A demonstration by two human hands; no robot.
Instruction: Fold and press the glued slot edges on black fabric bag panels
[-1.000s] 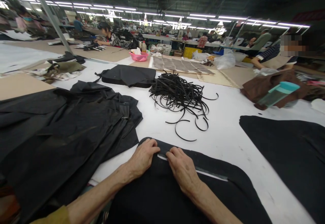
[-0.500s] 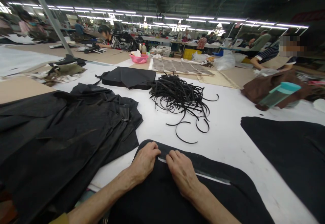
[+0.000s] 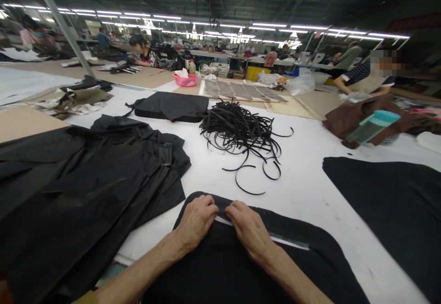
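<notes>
A black fabric panel [image 3: 213, 269] with rounded corners lies in front of me, its far edge folded over toward me. Along that fold runs a thin white strip [image 3: 291, 243], partly covered by my hands. My left hand [image 3: 196, 217] is closed, fingers pinching the folded edge near the left corner. Just to its right, my right hand [image 3: 248, 226] pinches the same edge, with a small gap between the two sets of fingertips. A pile of narrow black strips [image 3: 237, 127] lies beyond the panel, several loose curls reaching toward it.
Crumpled black fabric [image 3: 93, 180] covers the table's left side. Another black panel [image 3: 386, 189] lies at right. Farther back are a flat black padded piece [image 3: 168, 106], a pink basket [image 3: 185, 81], and a teal-lidded bottle [image 3: 374, 127] by brown cloth. A person in striped sleeves works at far right.
The whole view has shifted slightly. Both hands keep hold of the folded edge, and my left fingertips have edged a little closer to the right ones.
</notes>
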